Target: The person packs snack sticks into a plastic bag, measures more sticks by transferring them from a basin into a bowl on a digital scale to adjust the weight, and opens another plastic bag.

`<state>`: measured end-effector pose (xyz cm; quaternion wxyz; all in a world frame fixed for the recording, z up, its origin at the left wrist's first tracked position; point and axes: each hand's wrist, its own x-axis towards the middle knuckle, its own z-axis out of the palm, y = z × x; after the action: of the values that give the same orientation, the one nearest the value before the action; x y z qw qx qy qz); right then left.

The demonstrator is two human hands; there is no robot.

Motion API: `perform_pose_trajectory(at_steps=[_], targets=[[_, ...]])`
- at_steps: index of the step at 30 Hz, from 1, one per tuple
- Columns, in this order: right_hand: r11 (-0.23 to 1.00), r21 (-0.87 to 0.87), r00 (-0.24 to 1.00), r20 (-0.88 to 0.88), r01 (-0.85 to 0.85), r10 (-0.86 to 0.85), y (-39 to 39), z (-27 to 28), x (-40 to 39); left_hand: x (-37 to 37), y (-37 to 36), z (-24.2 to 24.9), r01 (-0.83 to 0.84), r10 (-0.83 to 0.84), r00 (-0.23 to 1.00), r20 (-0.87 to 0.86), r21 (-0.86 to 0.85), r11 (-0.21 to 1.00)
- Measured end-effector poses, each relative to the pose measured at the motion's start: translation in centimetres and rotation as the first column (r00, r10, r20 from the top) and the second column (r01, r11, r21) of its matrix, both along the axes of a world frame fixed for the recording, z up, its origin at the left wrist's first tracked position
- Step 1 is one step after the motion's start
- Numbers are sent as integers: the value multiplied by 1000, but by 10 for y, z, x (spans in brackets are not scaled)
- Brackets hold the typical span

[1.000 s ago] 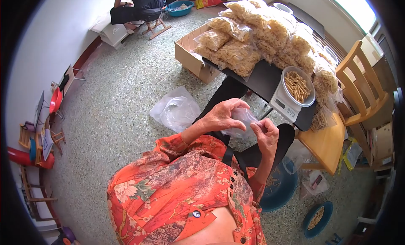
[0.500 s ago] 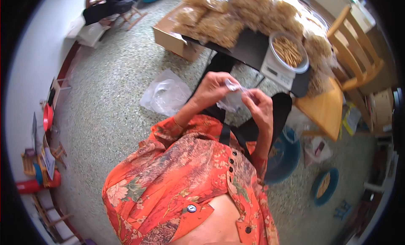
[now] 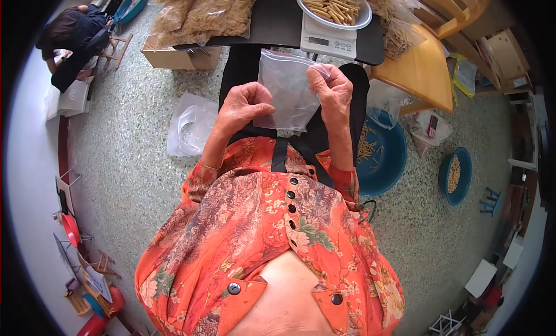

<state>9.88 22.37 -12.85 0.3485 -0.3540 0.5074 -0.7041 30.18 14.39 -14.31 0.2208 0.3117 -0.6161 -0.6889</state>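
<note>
A clear zip-top plastic bag hangs upright above my lap, with nothing visible inside. My right hand pinches its upper right corner between thumb and fingers. Over the bag's left edge is my left hand, its fingers curled and its thumb apart from them; I see no bag film gripped there. Just beyond the bag, a white digital scale carries a clear bowl of thin brown sticks.
Filled bags crowd the black table. A wooden chair stands at right, near a blue basin and a smaller basin. A plastic bag lies on the floor; a seated person is far left.
My hands have moved apart, and the crumpled bag between them is now spread flat in my right hand. The view has shifted, with the table higher in it.
</note>
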Motion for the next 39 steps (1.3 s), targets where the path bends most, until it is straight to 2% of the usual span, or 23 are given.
perform_pose_trajectory(at_steps=[5, 6, 7, 8, 10, 11, 13, 14, 16, 19, 22, 25, 26, 28, 30, 32, 35, 38, 39], targets=[[1000, -6, 1000, -13, 14, -14, 1, -17, -3, 0, -2, -7, -54, 54, 996, 66, -7, 999], [1000, 12, 1000, -14, 26, -26, 2, -17, -3, -7, 2, 9, -234, 296, 953, 66, -463, 855], [999, 30, 999, -14, 37, -37, 3, -16, -3, -11, 4, 25, -326, 498, 866, -47, -808, 490], [999, 35, 999, -14, 41, -40, 4, -18, -2, -11, 2, 38, -381, 503, 855, -129, -814, 439], [999, 53, 1000, -22, 0, 1, 5, -20, 1, -14, 2, 48, -395, 383, 897, -220, -788, 471], [998, 59, 1000, -21, 1, 1, 6, -20, 2, -20, 1, 49, -394, 384, 897, -218, -786, 476], [995, 81, 998, 6, -55, 55, 8, -14, 6, -39, 0, 50, -279, 152, 960, -235, -860, 428], [995, 83, 999, 6, -54, 53, 9, -14, 5, -45, 3, 48, -278, 151, 960, -235, -859, 430], [994, 63, 996, 20, -92, 91, 11, -14, 3, -54, 6, 40, -207, 193, 973, -122, -829, 519], [984, 125, 990, -44, -126, 132, 19, -10, 0, -56, 7, 32, -201, 162, 977, -137, -844, 497], [950, 178, 964, -15, -258, 265, 24, -8, -5, -56, 6, 26, -200, 141, 979, -150, -852, 484], [930, 218, 953, 10, -297, 302, 28, -4, -13, -53, 10, 25, -110, 132, 990, -55, -884, 454], [931, 220, 955, 9, -292, 297, 27, -6, -14, -54, 11, 24, -109, 127, 990, -57, -883, 456], [890, 373, 937, -121, -263, 327, 28, -8, -13, -54, 14, 23, -69, 105, 994, -34, -933, 354], [873, 398, 932, -102, -281, 347, 29, -10, -17, -52, 13, 22, -3, 88, 996, 26, -948, 318], [853, 423, 926, -78, -305, 370, 32, -13, -19, -51, 13, 21, 85, 23, 995, 93, -968, 234], [830, 466, 917, -86, -307, 389, 32, -22, -20, -51, 15, 17, 128, -57, 991, 117, -962, 241], [851, 423, 915, -109, -310, 388, 31, -28, -17, -51, 19, 21, 170, -84, 985, 152, -948, 271], [891, 403, 934, -187, -209, 304, 30, -29, -14, -50, 19, 23, 171, -85, 985, 153, -947, 272]])
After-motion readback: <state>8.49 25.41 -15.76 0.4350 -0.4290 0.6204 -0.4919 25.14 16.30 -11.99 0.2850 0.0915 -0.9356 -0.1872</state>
